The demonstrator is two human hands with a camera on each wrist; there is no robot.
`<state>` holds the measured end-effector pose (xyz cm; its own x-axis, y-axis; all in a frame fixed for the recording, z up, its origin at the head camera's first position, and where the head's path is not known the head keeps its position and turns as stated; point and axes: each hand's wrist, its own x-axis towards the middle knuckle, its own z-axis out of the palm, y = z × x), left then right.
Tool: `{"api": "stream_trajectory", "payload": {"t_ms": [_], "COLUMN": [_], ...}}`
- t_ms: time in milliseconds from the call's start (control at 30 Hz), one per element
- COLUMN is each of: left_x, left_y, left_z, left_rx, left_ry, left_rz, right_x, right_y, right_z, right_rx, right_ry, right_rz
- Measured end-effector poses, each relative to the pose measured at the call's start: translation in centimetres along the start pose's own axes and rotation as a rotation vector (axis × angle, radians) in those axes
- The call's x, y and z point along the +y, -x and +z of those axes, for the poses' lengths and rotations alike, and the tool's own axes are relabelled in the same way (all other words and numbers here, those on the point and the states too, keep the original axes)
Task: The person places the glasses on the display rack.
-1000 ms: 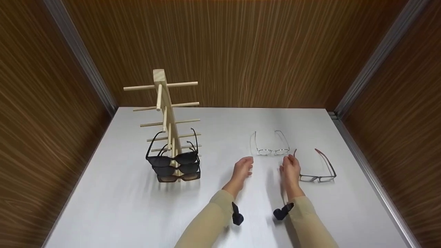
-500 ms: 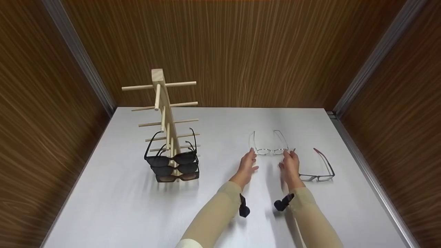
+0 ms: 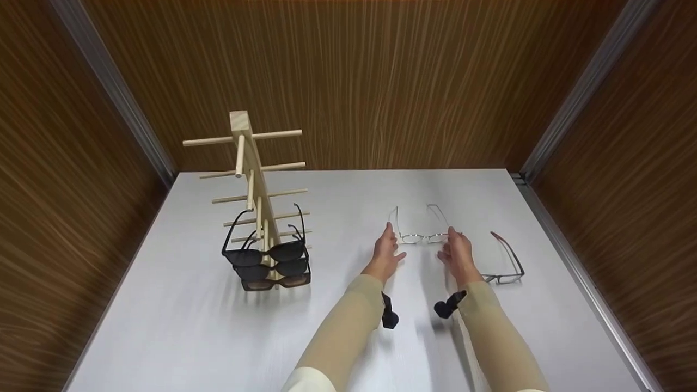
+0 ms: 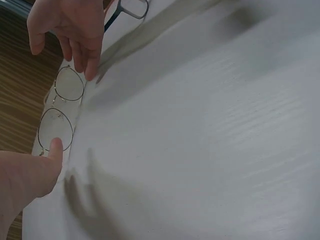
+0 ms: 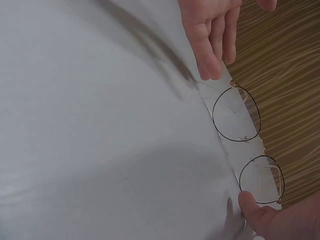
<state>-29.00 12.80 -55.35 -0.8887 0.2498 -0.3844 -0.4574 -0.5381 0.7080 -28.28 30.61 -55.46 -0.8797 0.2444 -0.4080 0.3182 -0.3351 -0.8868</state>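
Thin wire-rimmed round eyeglasses (image 3: 413, 238) stand on the white table with their temples unfolded toward the back. My left hand (image 3: 384, 253) is at their left side, fingers straight and thumb apart. My right hand (image 3: 458, 255) is at their right side, its fingertips close to the right end of the frame and partly hiding it. In the left wrist view the right hand's fingers (image 4: 76, 40) hang relaxed above the far lens. The right wrist view has the right thumb (image 5: 248, 204) by the near lens; whether it touches the rim, I cannot tell.
On the left stands a wooden peg rack (image 3: 251, 158) holding several dark sunglasses (image 3: 288, 251) on its lower pegs. Dark-framed glasses with reddish temples (image 3: 509, 250) lie to the right, partly behind my right hand. Wood-grain panels (image 3: 348, 87) enclose the white table (image 3: 179, 337).
Both hands have moved forward to flank the wire-rimmed glasses, the left hand going farther and spreading its thumb. The glasses stay in place on the table; the head view has shifted slightly.
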Motion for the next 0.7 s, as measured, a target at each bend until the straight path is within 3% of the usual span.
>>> {"api": "stream_trajectory", "payload": {"t_ms": [233, 500, 700], "left_x": [-0.4, -0.7, -0.5], "left_y": [0.0, -0.5, -0.6], "left_z": [-0.1, -0.6, -1.5], "left_rx": [-0.006, -0.012, -0.010], "left_ry": [0.051, 0.087, 0.047], "left_rz": [-0.065, -0.075, -0.071], "right_x": [-0.7, -1.1, -0.7], "right_y": [0.0, -0.3, 0.4], "right_z": [-0.6, -0.3, -0.4], "right_rx": [0.006, -0.012, -0.059], "right_ry": [-0.011, 0.019, 0.016], "right_rz": [0.082, 0.155, 0.162]}}
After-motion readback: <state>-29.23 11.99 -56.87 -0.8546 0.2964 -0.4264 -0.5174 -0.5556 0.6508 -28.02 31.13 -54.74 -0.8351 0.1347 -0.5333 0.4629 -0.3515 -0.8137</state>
